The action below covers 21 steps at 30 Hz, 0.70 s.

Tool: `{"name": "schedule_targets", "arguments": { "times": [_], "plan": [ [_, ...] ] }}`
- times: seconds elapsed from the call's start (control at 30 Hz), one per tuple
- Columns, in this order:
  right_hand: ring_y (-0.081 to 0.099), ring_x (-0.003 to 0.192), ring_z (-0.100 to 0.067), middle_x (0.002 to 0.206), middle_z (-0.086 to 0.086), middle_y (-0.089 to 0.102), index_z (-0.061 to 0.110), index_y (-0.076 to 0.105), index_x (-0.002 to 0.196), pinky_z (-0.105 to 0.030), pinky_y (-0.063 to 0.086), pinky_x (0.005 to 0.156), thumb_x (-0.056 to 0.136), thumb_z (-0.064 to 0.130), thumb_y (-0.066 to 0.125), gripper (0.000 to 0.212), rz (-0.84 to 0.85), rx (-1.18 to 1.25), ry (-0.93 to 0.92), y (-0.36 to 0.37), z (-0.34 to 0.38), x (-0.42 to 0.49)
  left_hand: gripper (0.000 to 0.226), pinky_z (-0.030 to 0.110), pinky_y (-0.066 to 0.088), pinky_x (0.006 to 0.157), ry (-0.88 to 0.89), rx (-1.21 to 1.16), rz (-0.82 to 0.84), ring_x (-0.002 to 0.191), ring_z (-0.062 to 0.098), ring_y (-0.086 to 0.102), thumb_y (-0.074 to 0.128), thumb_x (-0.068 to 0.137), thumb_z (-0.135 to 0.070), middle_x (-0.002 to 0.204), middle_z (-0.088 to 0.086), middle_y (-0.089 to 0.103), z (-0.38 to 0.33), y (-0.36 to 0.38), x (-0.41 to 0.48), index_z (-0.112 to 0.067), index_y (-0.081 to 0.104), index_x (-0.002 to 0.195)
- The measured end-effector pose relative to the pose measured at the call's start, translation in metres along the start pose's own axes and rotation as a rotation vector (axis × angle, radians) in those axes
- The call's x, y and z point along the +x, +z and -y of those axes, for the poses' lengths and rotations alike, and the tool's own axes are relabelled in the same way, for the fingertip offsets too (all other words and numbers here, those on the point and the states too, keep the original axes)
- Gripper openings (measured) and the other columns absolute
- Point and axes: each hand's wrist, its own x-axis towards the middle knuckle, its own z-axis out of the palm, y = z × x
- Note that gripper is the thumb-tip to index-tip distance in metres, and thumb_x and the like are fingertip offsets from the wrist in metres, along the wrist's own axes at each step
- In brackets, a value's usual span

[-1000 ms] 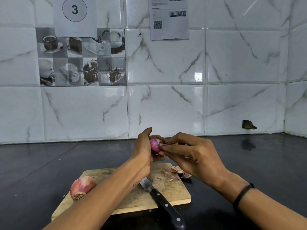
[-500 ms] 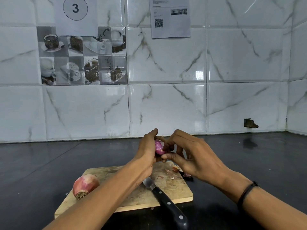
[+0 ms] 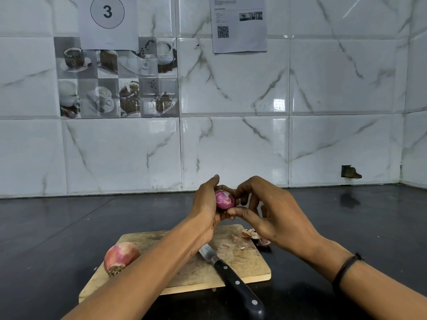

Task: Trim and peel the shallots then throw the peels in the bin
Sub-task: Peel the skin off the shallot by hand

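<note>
A small purple shallot (image 3: pixel 224 199) is held up above the wooden cutting board (image 3: pixel 184 273). My left hand (image 3: pixel 208 204) grips it from the left. My right hand (image 3: pixel 265 211) pinches it from the right, thumb under it and fingers curled over its top. A second, unpeeled shallot (image 3: pixel 120 257) lies on the board's left part, root end toward me. Loose peels (image 3: pixel 251 235) lie at the board's far right corner and on the counter beside it. No bin is in view.
A black-handled knife (image 3: pixel 233 280) lies on the board, its handle sticking over the near edge toward me. The board rests on a dark counter (image 3: pixel 69 227) backed by a white tiled wall (image 3: pixel 231 146) that turns a corner at the right.
Both hands have stayed above the board and turned the small shallot between the fingers. My right fingers have shifted from its front to over its top, showing more of the purple surface.
</note>
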Motion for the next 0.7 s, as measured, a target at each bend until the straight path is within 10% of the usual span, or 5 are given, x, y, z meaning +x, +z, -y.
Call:
{"name": "schedule_targets", "arguments": {
  "times": [0.7],
  "plan": [
    [0.059, 0.078, -0.009, 0.091, 0.014, 0.06, 0.022, 0.066, 0.102, -0.017, 0.046, 0.067, 0.09, 0.032, 0.076, 0.019, 0.053, 0.057, 0.039, 0.0021, 0.0059, 0.0002, 0.034, 0.019, 0.042, 0.035, -0.044, -0.113, -0.07, 0.053, 0.022, 0.063, 0.048, 0.104, -0.024, 0.062, 0.013, 0.066, 0.0056, 0.0052, -0.0078, 0.004, 0.061, 0.09]
  ]
}}
